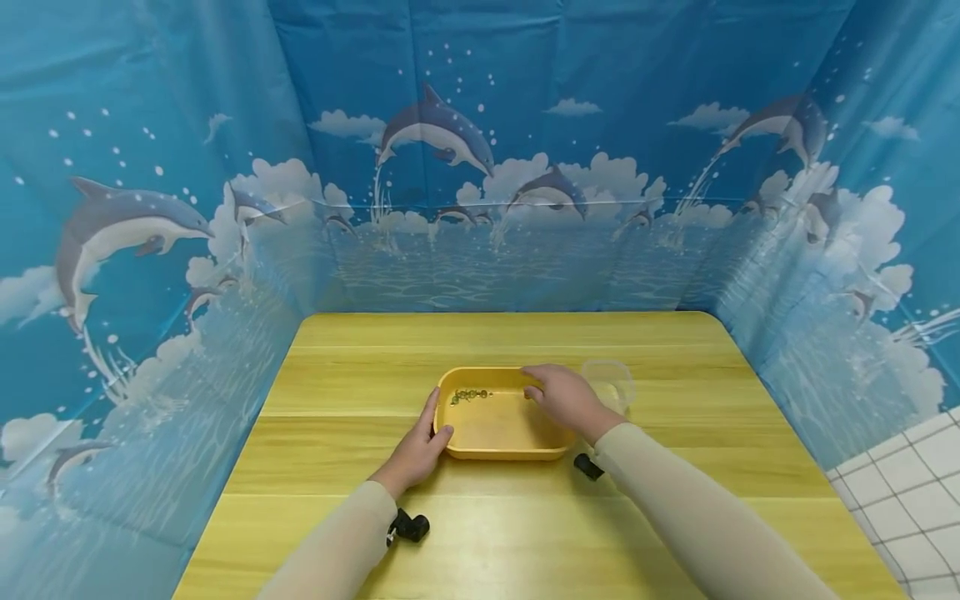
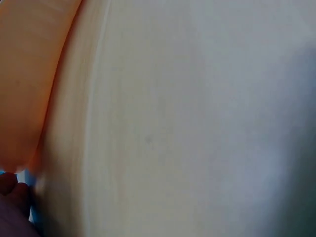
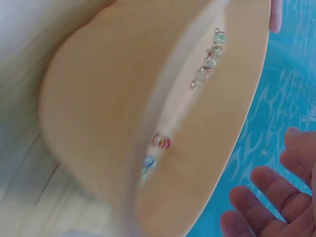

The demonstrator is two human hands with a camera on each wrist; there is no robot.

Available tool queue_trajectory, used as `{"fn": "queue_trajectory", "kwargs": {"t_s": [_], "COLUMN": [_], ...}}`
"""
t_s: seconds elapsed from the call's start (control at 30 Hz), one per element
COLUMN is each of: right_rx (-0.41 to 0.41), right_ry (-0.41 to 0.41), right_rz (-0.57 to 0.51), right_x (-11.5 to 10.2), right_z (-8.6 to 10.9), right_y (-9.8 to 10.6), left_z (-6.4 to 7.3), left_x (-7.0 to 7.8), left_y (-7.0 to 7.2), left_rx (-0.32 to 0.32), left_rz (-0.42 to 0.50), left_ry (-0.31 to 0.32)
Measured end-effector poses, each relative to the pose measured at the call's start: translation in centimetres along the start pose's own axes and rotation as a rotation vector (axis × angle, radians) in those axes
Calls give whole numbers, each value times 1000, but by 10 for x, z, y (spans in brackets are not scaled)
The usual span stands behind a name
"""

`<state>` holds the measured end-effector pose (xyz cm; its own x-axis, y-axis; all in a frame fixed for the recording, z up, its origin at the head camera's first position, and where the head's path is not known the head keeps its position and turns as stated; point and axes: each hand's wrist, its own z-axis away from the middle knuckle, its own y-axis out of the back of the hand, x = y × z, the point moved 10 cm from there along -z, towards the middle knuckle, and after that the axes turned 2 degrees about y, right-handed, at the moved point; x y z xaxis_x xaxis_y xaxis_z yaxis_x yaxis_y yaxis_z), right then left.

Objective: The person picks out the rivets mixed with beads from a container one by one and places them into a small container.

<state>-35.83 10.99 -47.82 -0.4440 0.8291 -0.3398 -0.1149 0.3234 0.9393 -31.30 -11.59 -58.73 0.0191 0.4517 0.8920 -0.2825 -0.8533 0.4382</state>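
Note:
A shallow yellow tray [image 1: 506, 455] stands on the table in the head view. My left hand [image 1: 418, 452] holds its left side, thumb over the rim and fingers along the outer wall. Inside, near the far left corner, lies a short chain of pale green beads [image 1: 471, 395]. The right wrist view also shows small red beads [image 3: 161, 141] and a blue bead [image 3: 149, 161] in the tray. Over the tray's right side reaches my right hand [image 1: 566, 402]; its fingers [image 3: 279, 190] are spread and loosely bent, holding nothing in the right wrist view.
A clear plastic container [image 1: 627, 385] stands just right of the tray, partly behind my right hand. The wood-grain table [image 1: 352, 367] ends at a blue dolphin curtain [image 1: 480, 267] at the back and sides. Black wrist cameras hang below both wrists.

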Motion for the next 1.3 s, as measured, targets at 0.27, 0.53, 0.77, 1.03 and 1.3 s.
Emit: {"fn": "queue_trajectory", "kwargs": {"t_s": [0.27, 0.53, 0.77, 1.03, 1.3], "right_rx": [-63, -132, -156, -207, -246], "right_ry": [-59, -103, -119, -138, -117], "right_rz": [-165, -236, -251, -286, -272], "right_x": [-1, -1, -1, 2, 8], "right_z": [-25, -38, -47, -54, -64], "right_y": [-20, -37, -36, -52, -67], "left_z": [-2, -2, -2, -3, -1], "left_x": [-5, -9, -9, -7, -5], "left_y": [-2, -4, -3, -2, -2], "left_rx": [-11, 11, 11, 11, 24], "left_rz": [48, 33, 34, 19, 31], "left_ry": [12, 33, 25, 7, 8]}}
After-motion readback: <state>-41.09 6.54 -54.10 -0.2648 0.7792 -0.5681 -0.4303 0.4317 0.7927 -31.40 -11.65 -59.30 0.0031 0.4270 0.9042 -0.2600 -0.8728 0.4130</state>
